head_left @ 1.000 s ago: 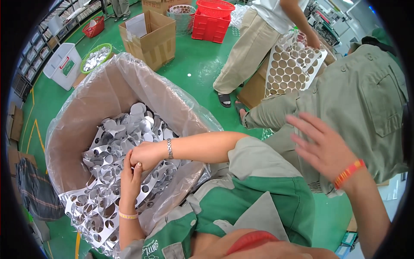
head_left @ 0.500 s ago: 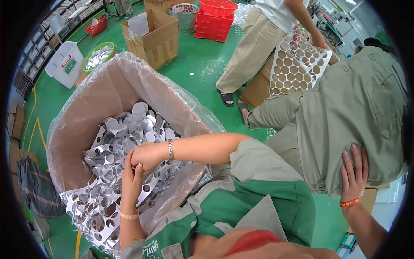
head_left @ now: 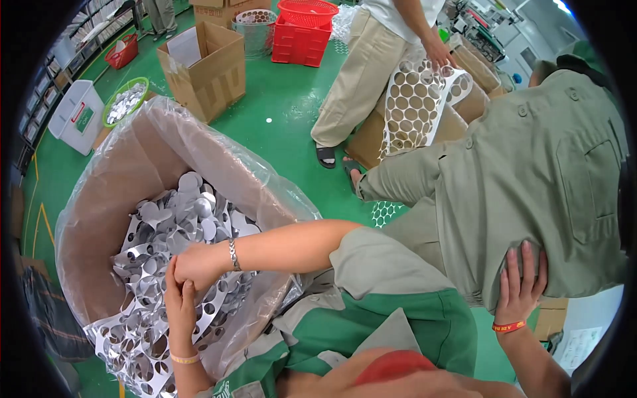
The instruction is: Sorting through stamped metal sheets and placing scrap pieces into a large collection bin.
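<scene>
My left hand [head_left: 180, 306], with a yellow wristband, is closed around the fingers of my right hand [head_left: 199, 265], which wears a metal bracelet. The right fingers are curled and mostly hidden, so I cannot tell whether anything lies between them. Both hands are together above a large box [head_left: 149, 172] lined with clear plastic. Inside it lie many silvery discs [head_left: 199, 209]. Nearest my left forearm is a punched scrap sheet [head_left: 116, 339], full of round holes.
A co-worker in pale trousers [head_left: 355, 73] handles a white perforated sheet [head_left: 413, 99] over a carton. Close on my right is someone in olive-grey clothing [head_left: 524, 179], with another person's hand [head_left: 519, 288] resting on it. Behind stand a cardboard box [head_left: 215, 73] and red crate [head_left: 302, 45].
The whole view has shifted, so surroundings sit farther left. My hands stay clasped over the box. The co-worker's perforated sheet now shows a curled fold on its right.
</scene>
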Tool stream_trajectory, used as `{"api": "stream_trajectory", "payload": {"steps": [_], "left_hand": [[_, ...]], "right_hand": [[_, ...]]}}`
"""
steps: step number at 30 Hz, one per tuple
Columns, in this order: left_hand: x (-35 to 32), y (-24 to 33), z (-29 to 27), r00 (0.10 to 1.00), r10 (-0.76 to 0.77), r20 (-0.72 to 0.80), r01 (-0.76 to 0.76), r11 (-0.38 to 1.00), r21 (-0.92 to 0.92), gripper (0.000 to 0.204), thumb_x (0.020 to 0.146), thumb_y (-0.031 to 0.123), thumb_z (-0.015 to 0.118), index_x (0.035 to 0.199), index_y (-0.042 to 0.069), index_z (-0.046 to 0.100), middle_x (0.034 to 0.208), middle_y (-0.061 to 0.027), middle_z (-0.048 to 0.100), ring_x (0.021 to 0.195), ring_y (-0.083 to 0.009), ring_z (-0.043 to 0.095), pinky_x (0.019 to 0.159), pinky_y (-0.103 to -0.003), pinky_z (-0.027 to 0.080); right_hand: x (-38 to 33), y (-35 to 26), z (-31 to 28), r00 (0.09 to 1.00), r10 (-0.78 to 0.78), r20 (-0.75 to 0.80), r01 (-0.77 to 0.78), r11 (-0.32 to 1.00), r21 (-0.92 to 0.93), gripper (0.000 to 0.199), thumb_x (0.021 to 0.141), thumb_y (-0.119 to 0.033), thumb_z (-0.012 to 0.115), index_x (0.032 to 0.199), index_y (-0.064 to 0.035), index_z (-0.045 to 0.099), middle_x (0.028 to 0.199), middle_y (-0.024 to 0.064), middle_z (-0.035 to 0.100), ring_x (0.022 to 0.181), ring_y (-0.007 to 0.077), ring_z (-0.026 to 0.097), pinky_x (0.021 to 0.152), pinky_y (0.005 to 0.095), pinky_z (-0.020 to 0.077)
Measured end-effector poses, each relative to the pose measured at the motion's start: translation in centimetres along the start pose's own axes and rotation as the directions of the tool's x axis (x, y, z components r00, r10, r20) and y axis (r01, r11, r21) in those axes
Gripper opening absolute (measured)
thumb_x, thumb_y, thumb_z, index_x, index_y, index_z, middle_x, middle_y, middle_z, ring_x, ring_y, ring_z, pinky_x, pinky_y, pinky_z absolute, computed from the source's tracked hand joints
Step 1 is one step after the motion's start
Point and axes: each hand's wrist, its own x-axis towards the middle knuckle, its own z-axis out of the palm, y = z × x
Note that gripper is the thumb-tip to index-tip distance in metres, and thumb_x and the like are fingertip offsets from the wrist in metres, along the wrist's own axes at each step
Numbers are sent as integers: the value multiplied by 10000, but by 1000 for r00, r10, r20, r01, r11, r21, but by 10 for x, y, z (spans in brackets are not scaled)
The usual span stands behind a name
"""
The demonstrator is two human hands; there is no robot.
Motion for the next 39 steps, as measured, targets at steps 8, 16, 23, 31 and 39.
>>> {"api": "stream_trajectory", "payload": {"steps": [8, 16, 23, 31, 39], "left_hand": [[0, 4, 2, 999, 31, -25, -29, 997, 68, 432, 836, 244, 445, 1204, 29, 377, 975, -170, 568, 872, -224, 548, 758, -301, 417], [-3, 0, -5, 1000, 0, -27, 3, 994, 105, 458, 830, 315, 468, 1174, 24, 393, 924, -172, 583, 849, -239, 564, 734, -306, 425], [1, -1, -2, 1000, 9, -8, -8, 997, 80, 477, 838, 351, 462, 1175, 21, 389, 929, -173, 578, 849, -231, 559, 740, -304, 423], [-1, 2, -4, 999, -52, 18, 50, 994, 99, 432, 835, 277, 454, 1196, 50, 384, 883, -193, 588, 806, -270, 571, 715, -313, 427], [0, 2, -2, 999, -43, 22, 40, 992, 121, 404, 836, 227, 447, 1198, 60, 386, 867, -198, 585, 799, -272, 577, 706, -320, 431]], "right_hand": [[11, -10, 6, 975, -184, -124, 147, 955, -258, 359, 921, -260, 185, 1243, -323, 329, 1330, -109, 327, 1208, 45, 314, 1024, 217, 155], [5, -8, 17, 978, -179, -112, 196, 967, 164, 358, 911, -287, 207, 1246, -355, 317, 1308, -148, 349, 1106, 29, 357, 947, 195, 205], [-7, 7, 21, 965, -180, -189, 206, 970, 129, 394, 868, -225, 245, 1232, -348, 333, 1274, -157, 392, 738, 29, 308, 604, 132, 229], [13, -18, 12, 958, -218, -187, 215, 976, -38, 390, 890, -192, 232, 1235, -346, 327, 1290, -139, 380, 970, 33, 394, 772, 158, 267], [28, -30, -2, 886, -401, -231, 304, 881, -363, 135, 824, -81, 431, 920, -85, 527, 1059, 41, 569, 997, 183, 516, 844, 388, 442]]}}
